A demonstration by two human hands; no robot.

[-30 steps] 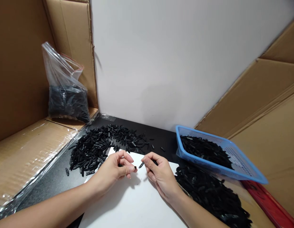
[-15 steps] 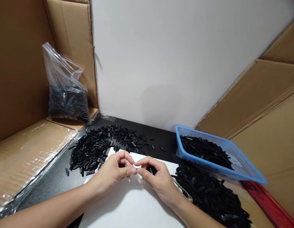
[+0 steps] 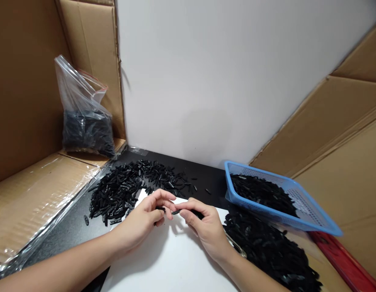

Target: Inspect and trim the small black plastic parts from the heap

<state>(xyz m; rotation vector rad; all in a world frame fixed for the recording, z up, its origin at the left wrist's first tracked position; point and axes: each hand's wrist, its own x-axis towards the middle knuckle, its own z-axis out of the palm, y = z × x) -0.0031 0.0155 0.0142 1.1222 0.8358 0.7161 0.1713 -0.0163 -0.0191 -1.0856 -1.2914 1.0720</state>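
Over a white sheet [image 3: 172,259], my two hands meet fingertip to fingertip. My right hand [image 3: 204,225] is closed, pinching a small black elongated piece [image 3: 176,212] between thumb and forefinger; more black pieces [image 3: 197,213] show inside its curled fingers. My left hand [image 3: 151,215] is curled, with a black piece [image 3: 160,209] between its thumb and fingers; its fingertips are close to the piece in the right hand. Beyond the left hand spreads a pile of small loose black pieces [image 3: 115,190]. To the right of the right hand lies a heap of larger black pieces [image 3: 267,247].
A blue plastic basket [image 3: 312,198] with black pieces stands at the right, by a red bar [image 3: 342,259]. At back left is a clear zip bag [image 3: 87,125] of black material. Cardboard walls [image 3: 90,36] flank the table. A metal-rimmed tool [image 3: 236,245] lies partly behind my right wrist.
My hands have parted slightly. My left fingers have loosened and stretched from their pinch, and black pieces now show between the fingertips of both hands.
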